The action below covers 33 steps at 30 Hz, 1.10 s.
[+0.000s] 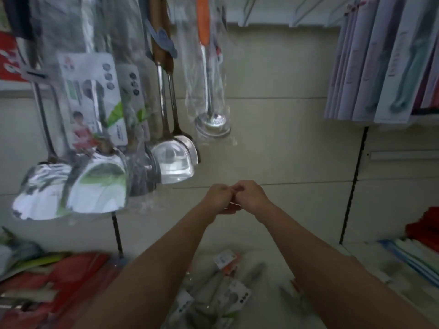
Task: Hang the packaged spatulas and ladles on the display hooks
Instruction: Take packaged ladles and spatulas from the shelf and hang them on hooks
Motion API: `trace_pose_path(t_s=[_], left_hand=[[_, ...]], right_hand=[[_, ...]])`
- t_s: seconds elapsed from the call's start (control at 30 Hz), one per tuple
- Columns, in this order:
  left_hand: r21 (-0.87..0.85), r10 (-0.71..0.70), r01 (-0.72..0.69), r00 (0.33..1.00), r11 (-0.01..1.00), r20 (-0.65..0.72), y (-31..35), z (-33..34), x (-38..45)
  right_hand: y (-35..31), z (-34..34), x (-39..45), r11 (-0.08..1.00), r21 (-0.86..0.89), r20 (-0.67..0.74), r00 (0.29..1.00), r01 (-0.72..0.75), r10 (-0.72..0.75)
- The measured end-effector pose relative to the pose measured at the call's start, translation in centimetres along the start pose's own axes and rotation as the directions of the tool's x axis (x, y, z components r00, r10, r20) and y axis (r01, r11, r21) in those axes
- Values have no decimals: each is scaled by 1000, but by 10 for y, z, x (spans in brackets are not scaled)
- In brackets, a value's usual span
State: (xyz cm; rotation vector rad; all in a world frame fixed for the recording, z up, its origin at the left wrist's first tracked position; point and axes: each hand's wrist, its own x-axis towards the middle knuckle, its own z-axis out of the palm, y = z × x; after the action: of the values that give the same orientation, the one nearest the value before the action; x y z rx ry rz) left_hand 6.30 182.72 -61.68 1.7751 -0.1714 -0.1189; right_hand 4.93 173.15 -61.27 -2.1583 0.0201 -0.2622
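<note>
My left hand (pixel 218 198) and my right hand (pixel 251 197) meet knuckle to knuckle in front of the beige back panel (pixel 285 143), fingers curled. A small pale piece (pixel 231 207) shows between and under them, and both hands seem to pinch it; what it is stays unclear. Packaged steel spatulas (pixel 99 184) hang in rows at the left, with two wooden-handled ones (pixel 174 162) beside them. A bagged ladle with an orange handle (pixel 211 122) hangs just right of those. More packaged utensils (pixel 223 288) lie on the shelf beneath my forearms.
White boxed goods (pixel 384 67) hang at the upper right under bare wire hooks (pixel 308 10). A black slotted upright (pixel 354 184) runs down the panel at the right. Red packages (pixel 47 281) lie at the lower left, striped and red goods (pixel 418 252) at the lower right.
</note>
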Motion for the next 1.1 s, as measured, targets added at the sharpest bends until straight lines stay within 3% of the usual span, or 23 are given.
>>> trace_pose_path(t_s=[0.23, 0.47, 0.7, 0.93, 1.0, 1.1], left_hand=[[-18, -110, 110, 993, 994, 36, -65, 9, 25], [103, -263, 260, 965, 960, 18, -139, 3, 66], [187, -352, 335, 934, 924, 67, -185, 17, 85], [182, -399, 382, 915, 906, 68, -221, 23, 100], [323, -422, 382, 905, 866, 62, -232, 22, 102], [636, -480, 293, 866, 714, 139, -246, 18, 96]], right_hand=[[41, 20, 13, 992, -118, 74, 996, -43, 52], [85, 59, 44, 977, -165, 214, 963, -131, 166], [163, 85, 54, 878, -77, 249, 844, -472, 475], [206, 105, 56, 821, -82, 235, 790, -565, 566], [213, 111, 55, 815, -101, 262, 775, -571, 576], [213, 118, 51, 814, -102, 338, 749, -572, 570]])
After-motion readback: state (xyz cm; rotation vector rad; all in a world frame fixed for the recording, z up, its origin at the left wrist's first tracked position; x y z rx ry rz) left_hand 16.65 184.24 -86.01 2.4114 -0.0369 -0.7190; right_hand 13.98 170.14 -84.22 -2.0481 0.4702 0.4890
